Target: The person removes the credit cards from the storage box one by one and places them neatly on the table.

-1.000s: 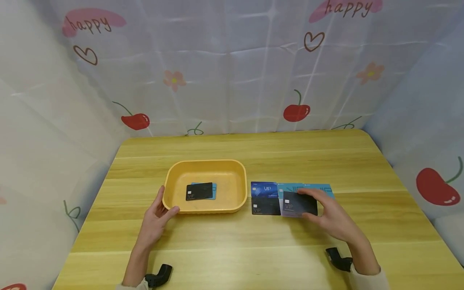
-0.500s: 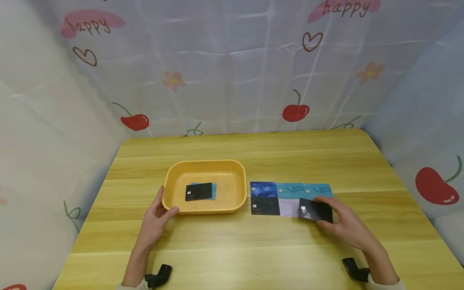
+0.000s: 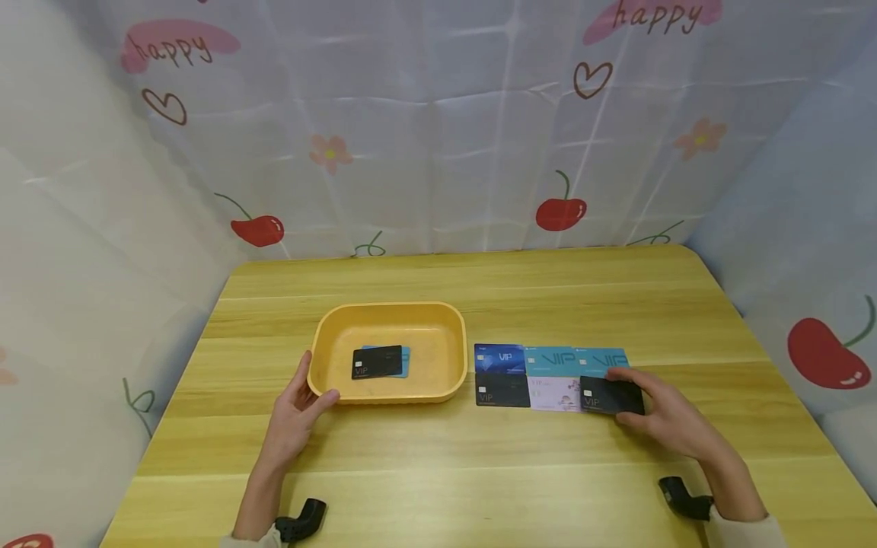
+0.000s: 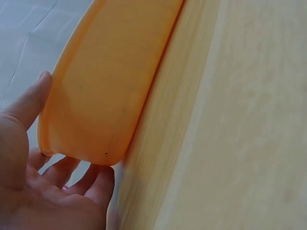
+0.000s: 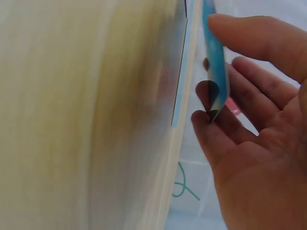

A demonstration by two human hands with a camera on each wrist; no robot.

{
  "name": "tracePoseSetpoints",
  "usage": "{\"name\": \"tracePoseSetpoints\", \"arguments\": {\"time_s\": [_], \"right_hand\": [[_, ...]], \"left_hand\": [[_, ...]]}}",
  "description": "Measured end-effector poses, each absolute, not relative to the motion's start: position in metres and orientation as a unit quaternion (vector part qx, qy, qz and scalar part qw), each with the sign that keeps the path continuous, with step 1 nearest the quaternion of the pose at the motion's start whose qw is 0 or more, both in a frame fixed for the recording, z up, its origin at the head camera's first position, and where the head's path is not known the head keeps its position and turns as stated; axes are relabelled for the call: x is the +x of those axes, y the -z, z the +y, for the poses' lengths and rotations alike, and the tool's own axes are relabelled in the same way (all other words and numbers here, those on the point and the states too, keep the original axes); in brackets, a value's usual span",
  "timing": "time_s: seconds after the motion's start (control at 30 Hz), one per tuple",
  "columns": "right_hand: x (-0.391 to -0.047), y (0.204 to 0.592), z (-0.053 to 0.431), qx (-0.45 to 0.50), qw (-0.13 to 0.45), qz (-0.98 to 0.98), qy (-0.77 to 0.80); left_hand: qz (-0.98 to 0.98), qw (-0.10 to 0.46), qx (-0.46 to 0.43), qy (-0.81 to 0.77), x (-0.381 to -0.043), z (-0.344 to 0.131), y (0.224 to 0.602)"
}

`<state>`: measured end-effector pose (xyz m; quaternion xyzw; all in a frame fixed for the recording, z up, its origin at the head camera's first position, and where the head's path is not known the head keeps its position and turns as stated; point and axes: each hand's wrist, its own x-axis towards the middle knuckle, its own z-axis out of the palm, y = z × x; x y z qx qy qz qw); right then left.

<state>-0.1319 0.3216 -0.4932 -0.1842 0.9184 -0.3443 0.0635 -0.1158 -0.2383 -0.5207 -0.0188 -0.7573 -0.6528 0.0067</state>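
Observation:
My left hand (image 3: 293, 426) grips the near left corner of a yellow plastic tray (image 3: 435, 365). In the left wrist view its thumb lies on the tray's rim and its fingers curl against the end wall. Inside the tray a black VIP card (image 3: 377, 361) partly covers a blue card (image 3: 406, 362). My right hand (image 3: 674, 422) pinches another black VIP card (image 3: 603, 395) by its right end. That card appears just above the table, its left edge next to a pale pink card (image 3: 553, 393). The right wrist view shows the held card (image 5: 218, 67) nearly edge-on, its underside bluish.
Behind the pink card lie two teal VIP cards (image 3: 550, 360), side by side. Left of these are a dark blue card (image 3: 499, 358) and, in front of it, a black card (image 3: 502, 390). The wooden table (image 3: 438, 472) meets a printed curtain (image 3: 432, 167).
My right hand has moved right with the black card, from above the pink card to its right side, uncovering the pink and teal cards. My left hand and the tray have stayed put.

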Motion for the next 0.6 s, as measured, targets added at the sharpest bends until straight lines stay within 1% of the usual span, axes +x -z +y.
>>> {"name": "tracePoseSetpoints", "arguments": {"time_s": [0.27, 0.6], "right_hand": [[-0.135, 0.499, 0.328, -0.182, 0.072, 0.919, 0.343], [-0.137, 0.503, 0.329, -0.192, 0.057, 0.925, 0.321]], "left_hand": [[-0.754, 0.005, -0.019, 0.656, -0.114, -0.238, 0.520], [-0.750, 0.004, -0.017, 0.661, -0.115, -0.237, 0.519]]}}
